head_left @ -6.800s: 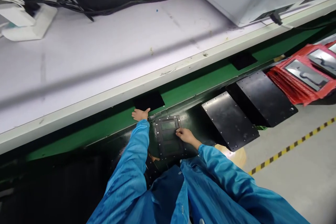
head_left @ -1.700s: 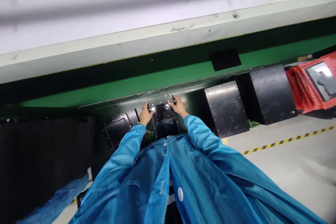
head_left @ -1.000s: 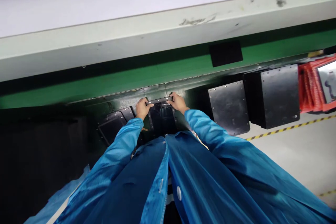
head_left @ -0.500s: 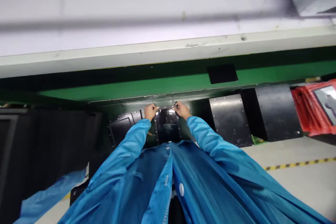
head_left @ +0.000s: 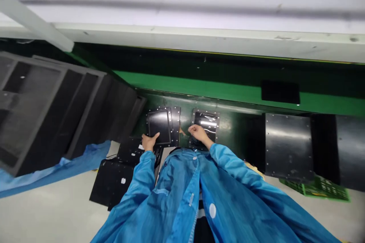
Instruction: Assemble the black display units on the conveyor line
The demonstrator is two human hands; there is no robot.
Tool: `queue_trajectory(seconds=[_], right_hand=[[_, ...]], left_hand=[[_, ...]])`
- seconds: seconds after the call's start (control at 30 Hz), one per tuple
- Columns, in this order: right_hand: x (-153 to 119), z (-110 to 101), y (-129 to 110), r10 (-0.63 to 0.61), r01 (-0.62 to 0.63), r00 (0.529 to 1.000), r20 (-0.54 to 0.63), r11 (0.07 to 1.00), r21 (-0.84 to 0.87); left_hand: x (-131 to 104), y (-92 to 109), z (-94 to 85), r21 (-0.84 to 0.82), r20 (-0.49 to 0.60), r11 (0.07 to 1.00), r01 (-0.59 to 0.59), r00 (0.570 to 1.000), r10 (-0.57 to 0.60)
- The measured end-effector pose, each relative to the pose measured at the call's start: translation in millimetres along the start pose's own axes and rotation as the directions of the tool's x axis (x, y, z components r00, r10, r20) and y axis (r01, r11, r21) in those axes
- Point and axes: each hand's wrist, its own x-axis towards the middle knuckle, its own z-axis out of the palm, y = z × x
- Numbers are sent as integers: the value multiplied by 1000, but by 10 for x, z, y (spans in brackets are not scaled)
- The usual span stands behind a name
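Observation:
My left hand [head_left: 148, 142] is at the lower left corner of a black framed panel [head_left: 159, 126] with studs along its rim. Its thumb reaches over the panel's edge, apart from the fingers, which are outside that edge. More studded panels show beneath and beside this one. My right hand [head_left: 198, 133] is over the left part of a second framed panel [head_left: 207, 119] with a glossy, reflecting middle. The right fingers are curled together near that panel's left edge; what they pinch, if anything, is hidden. Both panels lie on a dark green surface [head_left: 228, 127].
A white bench edge [head_left: 182, 37] runs above my hands. Large black frames [head_left: 94, 110] lean at the left. Black studded boxes [head_left: 289, 146] stand at the right by a green crate [head_left: 327, 189]. Black boards [head_left: 114, 176] are near the floor, lower left.
My view has swung left. My hands were both at the top edge of the glossy panel; the left has moved to the panel on the left, the right lower down over the glossy one.

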Motion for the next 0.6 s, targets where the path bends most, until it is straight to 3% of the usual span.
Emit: queue_trajectory(seconds=[0.1, 0.17, 0.27, 0.37, 0.43, 0.47, 0.53, 0.6], right_hand=[[-100, 453, -442, -84, 73, 964, 254, 996, 54], [-167, 588, -696, -143, 113, 941, 306, 987, 113], [-255, 571, -1029, -175, 136, 947, 268, 978, 159], [-311, 414, -1259, -176, 174, 968, 179, 984, 29], [-318, 276, -1273, -145, 153, 986, 75, 983, -102], [-312, 200, -1221, -106, 107, 994, 11, 984, -145], [-298, 30, -996, -6, -7, 994, -106, 992, -123], [-304, -157, -649, 62, -54, 982, -178, 997, 49]], left_hand=[[-25, -41, -178, -22, -30, 999, -29, 999, 29], [-166, -80, -300, -10, -92, 996, -88, 992, 87], [-520, -124, -379, -140, -119, 943, -303, 950, 288], [-832, -36, -237, -461, -40, 737, -494, 841, 539], [-894, 115, -28, -653, 35, 581, -485, 748, 663], [-875, 213, 99, -707, 59, 546, -449, 732, 678], [-767, 435, 373, -730, 90, 579, -363, 789, 608], [-631, 659, 643, -702, 126, 663, -259, 872, 473]])
